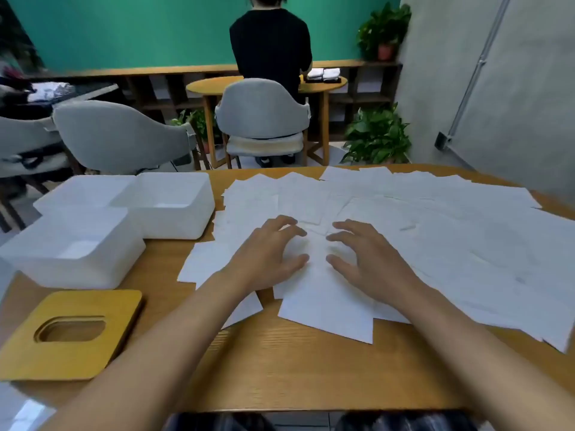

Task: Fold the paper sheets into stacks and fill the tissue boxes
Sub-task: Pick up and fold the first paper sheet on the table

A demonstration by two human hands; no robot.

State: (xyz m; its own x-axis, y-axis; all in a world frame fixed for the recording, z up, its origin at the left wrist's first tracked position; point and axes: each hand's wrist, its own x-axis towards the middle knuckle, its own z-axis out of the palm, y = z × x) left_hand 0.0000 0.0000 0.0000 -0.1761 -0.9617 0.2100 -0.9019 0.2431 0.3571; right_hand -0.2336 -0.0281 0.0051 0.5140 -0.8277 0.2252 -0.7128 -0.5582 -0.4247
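Observation:
Several white paper sheets lie spread and overlapping across the wooden table. My left hand and my right hand rest on the sheets near the middle, palms down, fingers spread and slightly bent, fingertips facing each other with a small gap between them. Neither hand holds a sheet. Three white open tissue boxes stand at the left: a near one, a far right one and a far left one. A yellow wooden lid with an oval slot lies flat at the front left.
Bare table wood shows along the front edge. Beyond the table stand grey chairs, potted plants and a round table where a person in black stands facing away. A grey wall rises on the right.

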